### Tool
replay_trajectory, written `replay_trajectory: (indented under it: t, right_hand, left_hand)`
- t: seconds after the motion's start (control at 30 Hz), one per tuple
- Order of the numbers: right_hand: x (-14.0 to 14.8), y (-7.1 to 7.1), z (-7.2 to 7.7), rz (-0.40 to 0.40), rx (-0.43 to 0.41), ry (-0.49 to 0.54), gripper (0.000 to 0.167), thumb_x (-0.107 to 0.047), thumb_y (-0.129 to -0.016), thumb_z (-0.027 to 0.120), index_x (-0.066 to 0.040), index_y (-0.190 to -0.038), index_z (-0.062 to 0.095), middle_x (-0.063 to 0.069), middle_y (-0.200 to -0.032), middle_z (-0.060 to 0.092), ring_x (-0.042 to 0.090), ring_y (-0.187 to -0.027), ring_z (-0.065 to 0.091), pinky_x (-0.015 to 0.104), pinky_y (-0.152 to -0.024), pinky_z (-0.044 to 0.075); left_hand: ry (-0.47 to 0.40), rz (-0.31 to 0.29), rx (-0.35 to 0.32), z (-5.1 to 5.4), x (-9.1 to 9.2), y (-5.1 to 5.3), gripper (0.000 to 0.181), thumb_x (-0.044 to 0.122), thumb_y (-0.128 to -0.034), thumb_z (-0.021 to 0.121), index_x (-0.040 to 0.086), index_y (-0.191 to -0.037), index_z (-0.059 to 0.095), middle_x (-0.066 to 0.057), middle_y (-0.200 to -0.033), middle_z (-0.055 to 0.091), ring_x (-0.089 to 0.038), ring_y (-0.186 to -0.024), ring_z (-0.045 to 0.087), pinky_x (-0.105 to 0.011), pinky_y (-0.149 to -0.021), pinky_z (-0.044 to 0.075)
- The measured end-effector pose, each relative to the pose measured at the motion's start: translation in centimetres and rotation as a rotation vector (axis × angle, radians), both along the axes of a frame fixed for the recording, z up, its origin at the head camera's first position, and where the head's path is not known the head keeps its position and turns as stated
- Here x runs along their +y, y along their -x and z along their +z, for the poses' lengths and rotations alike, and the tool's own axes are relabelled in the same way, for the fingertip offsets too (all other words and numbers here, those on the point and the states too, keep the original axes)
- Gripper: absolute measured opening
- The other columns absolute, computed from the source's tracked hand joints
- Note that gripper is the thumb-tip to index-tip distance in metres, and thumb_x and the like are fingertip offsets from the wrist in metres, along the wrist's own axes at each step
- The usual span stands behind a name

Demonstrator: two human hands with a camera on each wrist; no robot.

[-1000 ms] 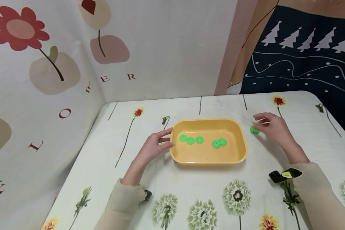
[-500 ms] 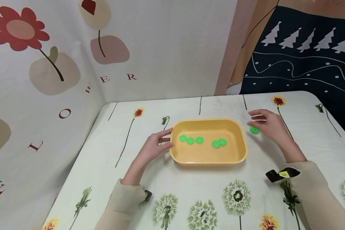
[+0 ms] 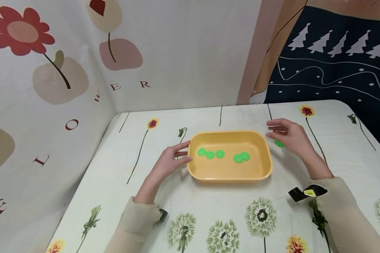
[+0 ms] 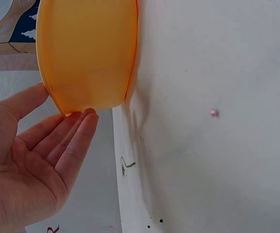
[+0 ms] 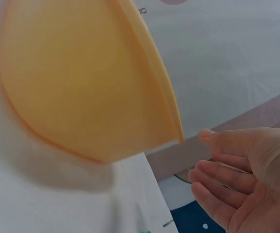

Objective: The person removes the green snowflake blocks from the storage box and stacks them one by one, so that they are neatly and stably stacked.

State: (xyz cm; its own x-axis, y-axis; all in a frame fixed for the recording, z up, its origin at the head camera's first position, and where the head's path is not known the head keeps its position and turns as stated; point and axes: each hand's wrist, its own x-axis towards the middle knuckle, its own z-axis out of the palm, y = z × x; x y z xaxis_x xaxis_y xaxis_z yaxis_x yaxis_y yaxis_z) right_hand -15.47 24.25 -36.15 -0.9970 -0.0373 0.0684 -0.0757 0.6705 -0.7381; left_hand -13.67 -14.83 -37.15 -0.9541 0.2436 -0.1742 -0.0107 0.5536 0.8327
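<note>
A yellow tray (image 3: pixel 229 174) lies on the table with several green discs in it, three at its left (image 3: pixel 210 155) and a touching pair (image 3: pixel 242 157) at its right. My left hand (image 3: pixel 168 162) touches the tray's left end; in the left wrist view the fingers (image 4: pixel 79 141) lie against its rim and outer wall. Just right of the tray, my right hand (image 3: pixel 289 137) hovers with relaxed fingers and nothing in them, clear of the rim in the right wrist view too (image 5: pixel 246 179). Another green disc (image 3: pixel 279 144) lies on the table, partly hidden under it.
A white cloth (image 3: pixel 209 211) printed with flowers covers the table. Behind and to the left hangs a pale sheet (image 3: pixel 183 52) with flower shapes and letters. At the back right is a dark blue cloth (image 3: pixel 329 77) with white trees.
My right hand has moved left and slightly away from me, past the green disc toward the tray. The left hand, the tray and the discs have stayed in place.
</note>
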Motion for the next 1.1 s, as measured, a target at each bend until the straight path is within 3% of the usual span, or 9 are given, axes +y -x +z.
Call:
replay_trajectory:
  t: [0.07, 0.17, 0.53, 0.67, 0.77, 1.0, 1.1]
  right_hand:
    - [-0.3, -0.1, 0.1, 0.011, 0.005, 0.019, 0.045, -0.023, -0.095, 0.069, -0.004, -0.134, 0.058, 0.021, -0.134, 0.062, 0.039, -0.122, 0.061, 0.005, -0.086, 0.050]
    - [-0.8, -0.1, 0.3, 0.033, 0.011, 0.057, 0.045, -0.022, -0.095, 0.069, -0.003, -0.134, 0.058, 0.022, -0.134, 0.062, 0.039, -0.121, 0.061, -0.005, -0.080, 0.042]
    - [-2.6, -0.2, 0.6, 0.079, 0.020, 0.099, 0.040, -0.017, -0.094, 0.070, -0.002, -0.130, 0.061, 0.021, -0.130, 0.064, 0.037, -0.119, 0.063, -0.003, -0.081, 0.044]
    - [-3.2, -0.3, 0.6, 0.093, 0.046, 0.107, 0.039, -0.016, -0.093, 0.071, -0.001, -0.128, 0.062, 0.023, -0.129, 0.065, 0.038, -0.119, 0.064, 0.014, -0.091, 0.053]
    - [-3.5, -0.4, 0.6, 0.090, 0.075, 0.102, 0.038, -0.015, -0.093, 0.072, 0.000, -0.126, 0.063, 0.022, -0.127, 0.066, 0.037, -0.119, 0.064, 0.028, -0.096, 0.052]
    - [-4.1, -0.4, 0.7, 0.105, 0.110, 0.131, 0.034, -0.011, -0.092, 0.071, 0.000, -0.124, 0.064, 0.022, -0.124, 0.067, 0.037, -0.114, 0.066, 0.002, -0.082, 0.049]
    - [-4.4, -0.6, 0.7, 0.133, 0.098, 0.155, 0.034, -0.010, -0.091, 0.072, 0.001, -0.123, 0.065, 0.023, -0.124, 0.067, 0.037, -0.113, 0.066, 0.003, -0.080, 0.051]
  left_hand:
    - [0.000, -0.007, 0.008, 0.0, 0.0, 0.0, 0.063, 0.012, -0.0897, 0.074, 0.017, -0.148, 0.050, -0.006, -0.152, 0.051, -0.028, -0.125, 0.063, -0.038, -0.097, 0.057]
    - [-0.007, 0.001, -0.006, 0.0, 0.0, 0.0, 0.063, 0.013, -0.0896, 0.074, 0.018, -0.148, 0.050, -0.004, -0.152, 0.051, -0.026, -0.125, 0.063, -0.038, -0.097, 0.057]
    - [-0.013, 0.002, -0.016, -0.1, -0.1, 0.1, 0.063, 0.013, -0.0903, 0.074, 0.018, -0.148, 0.050, -0.003, -0.153, 0.050, -0.026, -0.127, 0.062, -0.038, -0.098, 0.056]
    - [-0.009, 0.003, -0.015, -0.1, 0.0, 0.1, 0.063, 0.013, -0.0903, 0.074, 0.018, -0.148, 0.050, -0.003, -0.153, 0.050, -0.026, -0.126, 0.062, -0.039, -0.098, 0.056]
    - [-0.008, 0.002, -0.014, 0.0, 0.0, 0.1, 0.063, 0.013, -0.0903, 0.074, 0.018, -0.148, 0.050, -0.003, -0.153, 0.050, -0.026, -0.126, 0.062, -0.039, -0.098, 0.056]
    - [-0.003, 0.006, -0.018, 0.0, 0.0, 0.1, 0.062, 0.014, -0.0902, 0.074, 0.019, -0.148, 0.050, -0.003, -0.153, 0.050, -0.026, -0.127, 0.062, -0.039, -0.098, 0.056]
    - [-0.008, 0.002, -0.017, 0.0, 0.0, 0.1, 0.062, 0.013, -0.0904, 0.073, 0.019, -0.148, 0.050, -0.003, -0.153, 0.049, -0.026, -0.127, 0.062, -0.039, -0.098, 0.056]
